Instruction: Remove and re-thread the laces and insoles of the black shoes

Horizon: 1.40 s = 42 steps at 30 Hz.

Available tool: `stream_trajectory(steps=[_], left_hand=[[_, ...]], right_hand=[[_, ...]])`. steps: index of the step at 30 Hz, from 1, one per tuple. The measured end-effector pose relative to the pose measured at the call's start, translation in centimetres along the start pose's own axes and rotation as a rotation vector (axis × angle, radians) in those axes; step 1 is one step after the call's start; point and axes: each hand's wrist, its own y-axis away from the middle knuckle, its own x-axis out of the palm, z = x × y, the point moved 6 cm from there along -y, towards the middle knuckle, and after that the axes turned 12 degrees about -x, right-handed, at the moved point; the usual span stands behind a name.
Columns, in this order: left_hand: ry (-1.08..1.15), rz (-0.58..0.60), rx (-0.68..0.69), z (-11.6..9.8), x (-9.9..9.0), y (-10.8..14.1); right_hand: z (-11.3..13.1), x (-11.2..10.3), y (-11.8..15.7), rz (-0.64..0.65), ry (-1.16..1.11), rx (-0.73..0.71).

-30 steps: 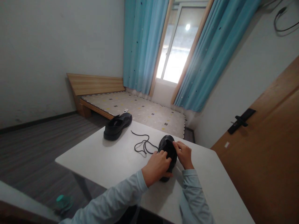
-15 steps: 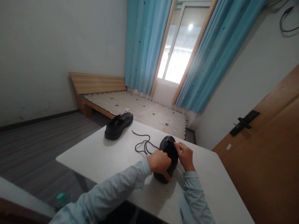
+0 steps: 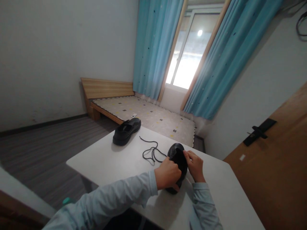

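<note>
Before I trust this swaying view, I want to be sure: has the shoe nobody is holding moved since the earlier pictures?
No. Judged against the white table, the unheld shoe keeps its place at the far left edge.

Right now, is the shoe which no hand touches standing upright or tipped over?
Upright: the shoe has its opening facing up, its sole down on the table.

A white, smooth-topped table (image 3: 103,161) with rounded corners carries a black low shoe (image 3: 122,135), upright near its far edge. Beside it a thin black shoelace (image 3: 153,148) lies in loose loops, one end reaching a second black shoe (image 3: 182,160), which seems to rest on the tabletop, though its underside is hidden. Beyond, a wooden bed (image 3: 106,114) bears a pale patterned mattress (image 3: 153,115) with a small white object (image 3: 134,115) on it.
</note>
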Motion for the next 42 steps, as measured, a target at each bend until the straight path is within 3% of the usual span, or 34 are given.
stream_trajectory(steps=[8,12,16,20,23,29,35,40,42], left_hand=[[0.079,0.347,0.119,0.8,0.2,-1.1],[0.060,0.416,0.139,0.6,0.0,-1.1],[0.043,0.397,0.048,0.4,-0.2,-1.4],[-0.041,0.559,-0.027,0.2,0.8,-2.3],[-0.041,0.633,0.053,0.0,1.2,-3.0],[0.109,0.600,0.220,0.1,0.9,-3.5],[-0.014,0.565,0.057,-0.1,1.1,-2.6],[-0.017,0.378,-0.011,-0.3,0.0,-1.4],[-0.028,0.363,-0.032,-0.3,-0.2,-1.4]], right_hand=[[0.2,-0.1,0.0,-0.004,-0.003,-0.008],[0.1,-0.1,0.0,-0.007,0.014,-0.021],[0.0,-0.1,0.0,-0.013,0.023,-0.023],[0.1,0.0,0.0,-0.006,0.015,-0.020],[0.1,0.1,0.1,-0.005,0.019,-0.021],[0.0,0.2,0.0,0.001,0.026,-0.031],[0.2,0.1,0.0,-0.010,0.030,-0.028],[0.1,0.0,0.1,-0.021,0.032,-0.025],[0.2,0.0,0.1,-0.025,0.033,-0.027]])
